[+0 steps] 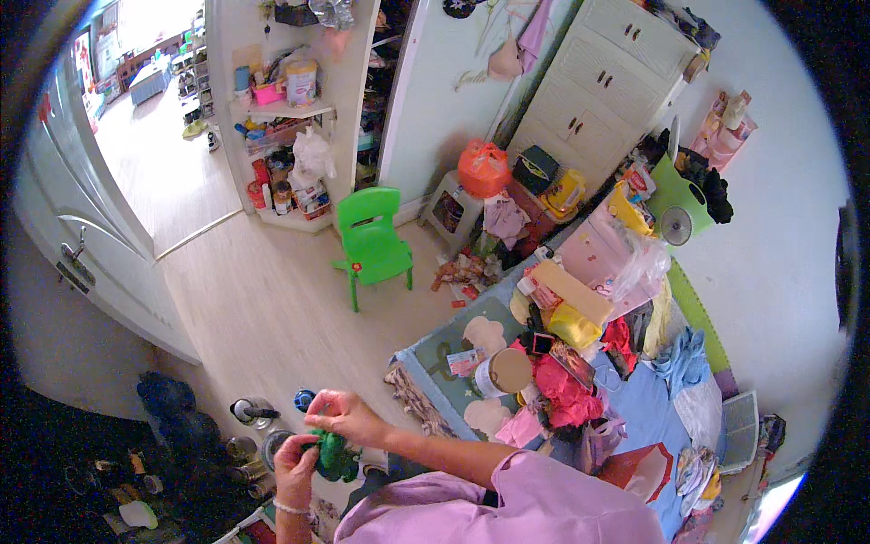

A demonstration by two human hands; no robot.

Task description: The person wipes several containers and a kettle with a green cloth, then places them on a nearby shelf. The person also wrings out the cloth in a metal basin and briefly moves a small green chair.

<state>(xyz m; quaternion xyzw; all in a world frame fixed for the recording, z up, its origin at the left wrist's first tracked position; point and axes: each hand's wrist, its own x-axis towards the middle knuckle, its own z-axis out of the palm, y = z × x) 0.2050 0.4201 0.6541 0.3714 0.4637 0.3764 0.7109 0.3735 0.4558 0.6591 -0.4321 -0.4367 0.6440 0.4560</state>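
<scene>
My left hand, with a light beaded bracelet at the wrist, grips a small dark-green bundle that looks like yarn or knitted work. Just above it is my right hand, its thumb and fingers brought together close to the bundle's upper end. Whether a strand lies between those fingertips is too small to tell. Beyond the right fingers, a round blue object stands low down. Near the left hand is a shiny metal vessel with a dark handle.
A green plastic chair stands on the wooden floor. To the right, a bed bears clothes, a tub with a tan lid and a pink box. An open door is at left, near corner shelves.
</scene>
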